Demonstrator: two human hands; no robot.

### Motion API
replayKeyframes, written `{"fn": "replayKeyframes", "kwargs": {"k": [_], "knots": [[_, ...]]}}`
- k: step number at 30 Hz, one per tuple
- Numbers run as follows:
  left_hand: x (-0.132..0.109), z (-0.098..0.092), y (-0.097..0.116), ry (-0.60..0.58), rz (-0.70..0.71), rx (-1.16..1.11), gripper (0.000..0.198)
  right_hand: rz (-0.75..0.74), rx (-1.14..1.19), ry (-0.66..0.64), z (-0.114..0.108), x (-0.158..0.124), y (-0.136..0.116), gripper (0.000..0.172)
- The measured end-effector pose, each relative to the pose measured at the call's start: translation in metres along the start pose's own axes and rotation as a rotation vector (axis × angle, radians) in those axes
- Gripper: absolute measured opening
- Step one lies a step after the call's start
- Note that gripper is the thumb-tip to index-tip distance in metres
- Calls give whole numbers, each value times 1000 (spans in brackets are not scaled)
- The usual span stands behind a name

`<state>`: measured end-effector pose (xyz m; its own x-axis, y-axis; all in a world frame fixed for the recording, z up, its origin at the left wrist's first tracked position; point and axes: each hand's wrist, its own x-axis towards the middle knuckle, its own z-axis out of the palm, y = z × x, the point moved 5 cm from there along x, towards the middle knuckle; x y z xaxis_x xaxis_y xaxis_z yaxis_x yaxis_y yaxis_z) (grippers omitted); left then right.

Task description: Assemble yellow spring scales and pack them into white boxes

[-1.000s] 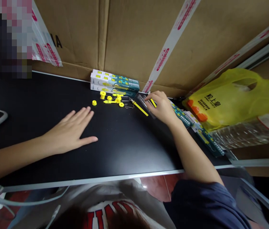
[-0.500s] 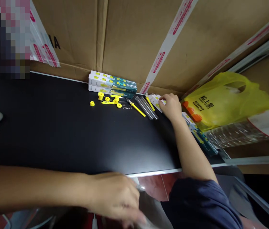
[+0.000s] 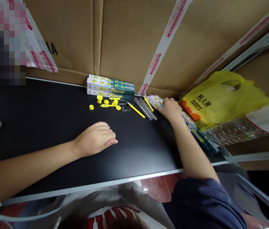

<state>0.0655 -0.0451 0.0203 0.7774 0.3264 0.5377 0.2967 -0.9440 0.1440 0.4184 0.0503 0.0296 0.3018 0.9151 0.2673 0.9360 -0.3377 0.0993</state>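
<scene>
Since half a second ago, the left hand (image 3: 97, 138) has swung up from the lap, beyond the near edge, to above the bare middle of the black bench (image 3: 53, 122); the right hand (image 3: 172, 109) sits about where it did then, though a second ago it was at the clear plastic tubes (image 3: 142, 108). That leaves the loose pieces touched by neither hand, with only the right one at the packaging. The left forearm (image 3: 41, 162) slants in low from the left, ending in a loose fist, knuckles up and thumb pointing right; nothing shows in it, and whether it touches the surface is unclear. The right arm reaches forward from a navy sleeve (image 3: 201, 197), wrist bent, fingers curled down at a white-and-teal dynamometer box (image 3: 153, 101); I cannot tell whether they grip it or merely rest there. Farther in, the tubes lie side by side, a yellow rod (image 3: 138, 112) to their left, and beyond that small yellow caps and strips (image 3: 107, 106) with a wire hook (image 3: 126, 110). Behind these, stacked dynamometer boxes (image 3: 110, 88) stand before the cardboard wall (image 3: 129, 41).
</scene>
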Motion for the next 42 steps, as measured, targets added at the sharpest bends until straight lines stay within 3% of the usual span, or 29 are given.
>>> {"fn": "replayKeyframes", "kwargs": {"k": [4,8,12,16,19,24,28,32,35,38,42], "knots": [[-3,1,-7,53,-182,-15,33,16,6,8,-1,0,2,42],[0,9,-15,-58,-200,37,37,-97,4,87,-7,-2,-8,36],[0,16,-22,-149,-218,49,39,-431,190,227,-18,-19,-52,26],[-1,19,-21,-174,-244,45,40,-769,294,242,-24,-48,-108,31],[-2,20,-22,-188,-266,39,39,-867,263,195,-29,-55,-140,34],[-2,20,-23,-189,-279,10,36,-890,153,97,-43,-44,-171,34],[-3,20,-24,-207,-295,-23,35,-711,11,30,-45,-33,-158,31],[-3,22,-24,-221,-300,-31,36,-428,-61,-56,-36,-27,-111,27],[-4,23,-25,-215,-307,-34,35,-313,-29,-63,-28,-24,-82,23],[-4,24,-26,-207,-310,-34,35,-298,46,-46,-22,-23,-73,17],[-4,23,-26,-212,-306,-32,34,-415,156,52,-23,-30,-86,17]]}}
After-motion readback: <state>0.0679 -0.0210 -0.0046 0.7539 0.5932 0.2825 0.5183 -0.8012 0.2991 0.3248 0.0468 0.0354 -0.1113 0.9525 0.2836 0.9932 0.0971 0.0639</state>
